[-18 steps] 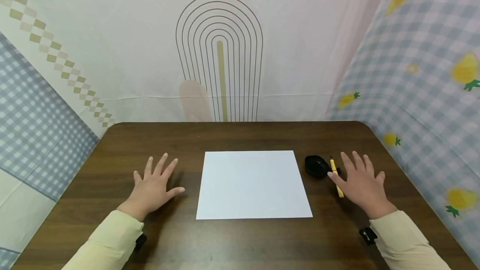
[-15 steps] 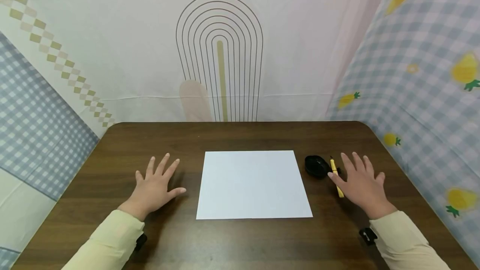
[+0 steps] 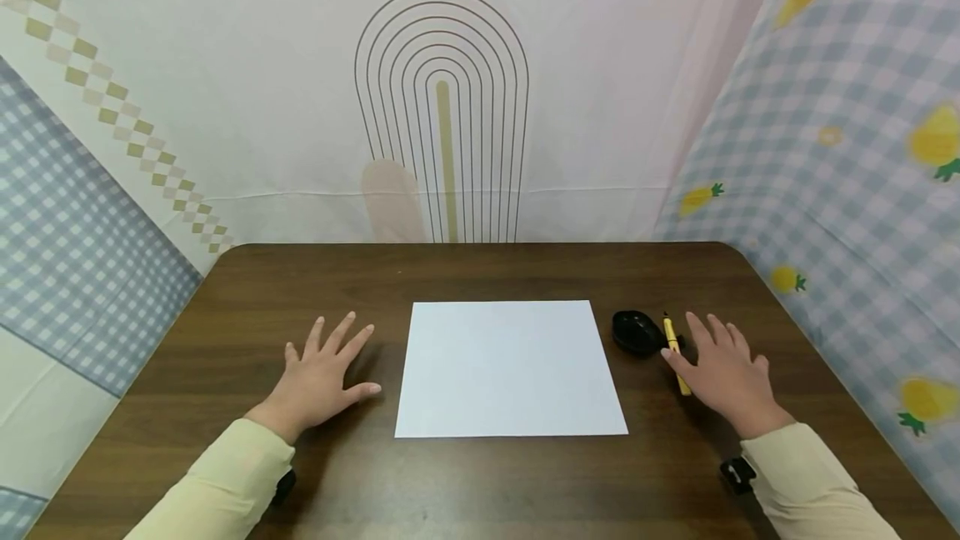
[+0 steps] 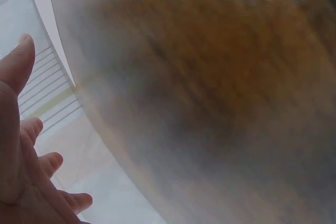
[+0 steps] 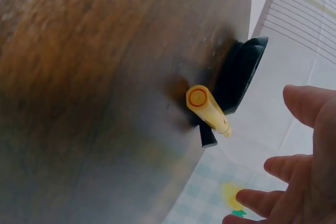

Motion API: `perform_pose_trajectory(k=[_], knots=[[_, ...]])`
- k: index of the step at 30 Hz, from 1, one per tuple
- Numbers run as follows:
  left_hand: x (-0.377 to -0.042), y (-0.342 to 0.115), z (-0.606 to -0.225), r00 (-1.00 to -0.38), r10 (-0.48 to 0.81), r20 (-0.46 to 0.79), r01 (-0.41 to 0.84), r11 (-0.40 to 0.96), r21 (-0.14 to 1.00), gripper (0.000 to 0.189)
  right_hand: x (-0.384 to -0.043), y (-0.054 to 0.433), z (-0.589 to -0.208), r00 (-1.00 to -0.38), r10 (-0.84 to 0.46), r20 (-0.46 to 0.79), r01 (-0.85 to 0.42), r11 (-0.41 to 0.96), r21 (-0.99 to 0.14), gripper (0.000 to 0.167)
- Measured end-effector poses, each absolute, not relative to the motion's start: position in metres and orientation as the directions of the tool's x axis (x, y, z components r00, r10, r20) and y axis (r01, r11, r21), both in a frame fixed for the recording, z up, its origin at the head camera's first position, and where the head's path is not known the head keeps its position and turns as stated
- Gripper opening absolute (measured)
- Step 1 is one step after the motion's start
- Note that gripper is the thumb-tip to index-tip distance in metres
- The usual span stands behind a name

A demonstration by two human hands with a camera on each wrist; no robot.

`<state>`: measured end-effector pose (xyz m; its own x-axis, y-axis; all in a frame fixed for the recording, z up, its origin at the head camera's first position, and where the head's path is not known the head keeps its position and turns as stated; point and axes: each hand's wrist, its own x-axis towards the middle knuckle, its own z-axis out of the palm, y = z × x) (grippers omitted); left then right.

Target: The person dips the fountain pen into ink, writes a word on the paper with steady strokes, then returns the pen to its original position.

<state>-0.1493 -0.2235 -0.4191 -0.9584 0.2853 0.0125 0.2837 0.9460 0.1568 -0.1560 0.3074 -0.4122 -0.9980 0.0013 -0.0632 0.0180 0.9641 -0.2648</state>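
My left hand is held over the left part of the brown table with its fingers spread, holding nothing. To its right lies a blank white sheet of paper. My right hand hovers with spread fingers beside a yellow pen with a dark tip. In the right wrist view a gap shows between that hand and the pen. The pen lies across the short handle of a black, shallow, rounded thing, whose exact kind I cannot tell. In the head view my right thumb covers part of the pen.
The brown wooden table has rounded far corners. Behind it hangs a white cloth printed with arches. Blue checked cloth with yellow fruit hangs at the right, and more checked cloth at the left.
My left hand has shifted slightly right, towards the paper. My right fingers have drawn back a little. The whole head view has moved slightly; paper, pen and black thing lie as before.
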Motion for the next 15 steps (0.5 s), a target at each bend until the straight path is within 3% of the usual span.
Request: perform_pose_trajectory(k=[15], knots=[[-0.1468, -0.2178, -0.4252, -0.934, 0.357, 0.028, 0.357, 0.923, 0.139, 0.081, -0.1568, 0.3117, -0.4175, -0.996, -0.009, -0.089, 0.016, 0.964, -0.267, 0.088]])
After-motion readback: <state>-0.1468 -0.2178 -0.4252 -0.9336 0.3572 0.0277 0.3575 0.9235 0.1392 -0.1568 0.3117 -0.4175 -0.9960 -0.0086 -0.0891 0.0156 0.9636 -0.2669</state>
